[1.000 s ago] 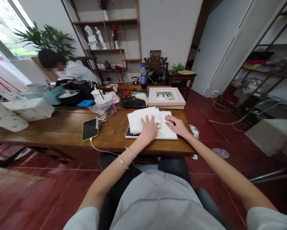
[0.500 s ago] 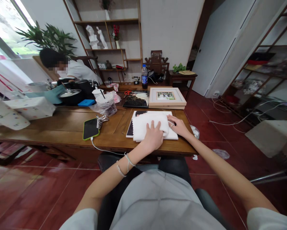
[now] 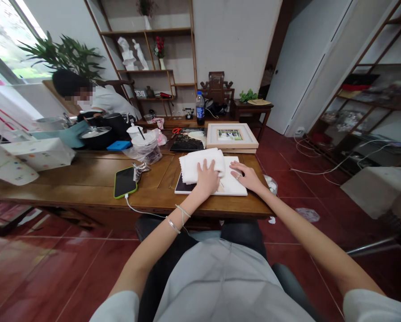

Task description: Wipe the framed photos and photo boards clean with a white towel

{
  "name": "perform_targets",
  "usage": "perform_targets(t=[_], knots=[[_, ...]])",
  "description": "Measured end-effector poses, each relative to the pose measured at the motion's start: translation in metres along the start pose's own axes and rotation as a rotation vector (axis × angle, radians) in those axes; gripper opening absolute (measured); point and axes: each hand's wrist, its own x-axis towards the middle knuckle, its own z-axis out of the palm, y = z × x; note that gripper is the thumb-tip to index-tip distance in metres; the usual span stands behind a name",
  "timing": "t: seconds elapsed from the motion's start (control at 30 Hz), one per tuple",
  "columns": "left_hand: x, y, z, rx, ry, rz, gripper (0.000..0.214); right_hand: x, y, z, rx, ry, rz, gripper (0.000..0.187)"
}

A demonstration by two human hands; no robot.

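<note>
A folded white towel (image 3: pixel 191 166) lies on a flat panel (image 3: pixel 235 188) that carries a dark and light picture, near the front edge of the wooden table. My left hand (image 3: pixel 207 180) presses on the towel from above, fingers spread across it; its palm side is hidden. To the right, my right hand (image 3: pixel 249 179) rests on the right edge of the panel with its fingers stretched out, apart from the towel. The towel covers much of the panel's upper left, so the picture there is hidden.
Behind the panel lie a pale wooden picture frame (image 3: pixel 232 135) and a dark glossy panel (image 3: pixel 188 140). A charging phone (image 3: pixel 125 182) lies left, with a bagged cup (image 3: pixel 144 145) beyond. A blue-labelled bottle (image 3: pixel 200 108) stands behind. A person (image 3: pixel 108 100) sits far left.
My left hand has pushed the towel left and a little away from me, baring more of the panel's right side. My right hand stays at the panel's right edge, now clear of the towel.
</note>
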Motion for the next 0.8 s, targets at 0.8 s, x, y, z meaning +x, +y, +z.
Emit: perform_targets(t=[0.8], knots=[[-0.021, 0.007, -0.028, -0.051, -0.131, 0.054, 0.036, 0.0, -0.002, -0.001, -0.024, -0.004, 0.006, 0.028]])
